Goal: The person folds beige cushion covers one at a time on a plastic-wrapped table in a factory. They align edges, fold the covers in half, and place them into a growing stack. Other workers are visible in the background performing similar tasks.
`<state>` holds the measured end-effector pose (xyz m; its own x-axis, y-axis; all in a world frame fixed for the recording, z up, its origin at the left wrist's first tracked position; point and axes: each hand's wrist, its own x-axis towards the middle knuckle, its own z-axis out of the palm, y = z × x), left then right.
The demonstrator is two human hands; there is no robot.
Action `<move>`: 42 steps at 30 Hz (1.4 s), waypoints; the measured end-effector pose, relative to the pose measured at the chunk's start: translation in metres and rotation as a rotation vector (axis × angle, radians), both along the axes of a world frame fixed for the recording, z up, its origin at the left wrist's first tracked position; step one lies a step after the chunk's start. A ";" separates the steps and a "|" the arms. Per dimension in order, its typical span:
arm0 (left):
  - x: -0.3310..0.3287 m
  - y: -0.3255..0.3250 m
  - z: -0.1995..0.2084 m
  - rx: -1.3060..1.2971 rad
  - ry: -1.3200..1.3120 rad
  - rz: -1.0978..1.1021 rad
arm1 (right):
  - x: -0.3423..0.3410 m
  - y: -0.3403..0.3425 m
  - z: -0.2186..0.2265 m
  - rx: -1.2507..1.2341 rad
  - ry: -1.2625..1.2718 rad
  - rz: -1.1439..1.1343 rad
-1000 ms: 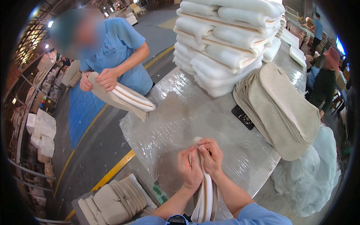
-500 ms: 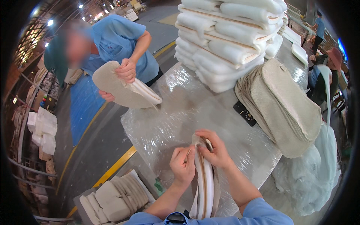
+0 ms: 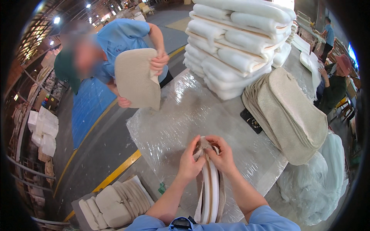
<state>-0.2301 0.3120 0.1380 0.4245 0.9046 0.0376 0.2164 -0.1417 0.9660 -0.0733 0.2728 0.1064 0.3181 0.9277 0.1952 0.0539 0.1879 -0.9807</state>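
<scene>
A cushion point(image 3: 211, 192) stands on edge at the near side of the plastic-covered table, its open edge up. White padding with a brown strip down its middle shows between two beige fabric sides. At the cushion's far end, my left hand point(image 3: 190, 159) closes on the beige cover from the left. My right hand point(image 3: 221, 154) grips the same end from the right, its thumb pressed into the opening. The fingertips of both hands nearly meet there, and the fabric bunched between them is partly hidden.
Layered white padding point(image 3: 239, 46) is piled high at the back. Flat beige covers point(image 3: 289, 115) lie stacked to the right, beside a black object point(image 3: 251, 120). Clear plastic point(image 3: 314, 184) bulges at lower right. Beige cushions point(image 3: 117, 204) sit lower left. Across the table, a co-worker holds a beige cushion point(image 3: 137, 79).
My left hand has moved up to the cushion's far end, close against my right. The co-worker's cushion has turned its flat face toward me and risen off the table corner.
</scene>
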 end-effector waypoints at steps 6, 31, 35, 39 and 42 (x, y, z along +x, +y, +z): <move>0.009 0.003 -0.007 0.182 0.150 0.121 | 0.012 0.013 0.026 -0.051 -0.313 0.027; 0.026 0.018 -0.005 0.484 0.109 0.150 | -0.001 -0.026 0.035 0.006 -0.699 -0.248; 0.026 0.041 -0.022 -0.055 -0.154 0.013 | 0.002 -0.026 0.033 -0.002 -0.802 -0.318; 0.018 0.086 -0.036 -0.507 -0.419 -0.166 | -0.012 -0.021 0.036 -0.017 -0.771 -0.258; 0.036 0.077 -0.041 -0.767 -0.434 -0.343 | -0.007 -0.020 0.037 -0.026 -0.766 -0.257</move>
<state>-0.1945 0.3893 0.0974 0.7607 0.5763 -0.2988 -0.1192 0.5765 0.8084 -0.0799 0.2532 0.1435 0.3087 0.8511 0.4246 0.7508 0.0560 -0.6581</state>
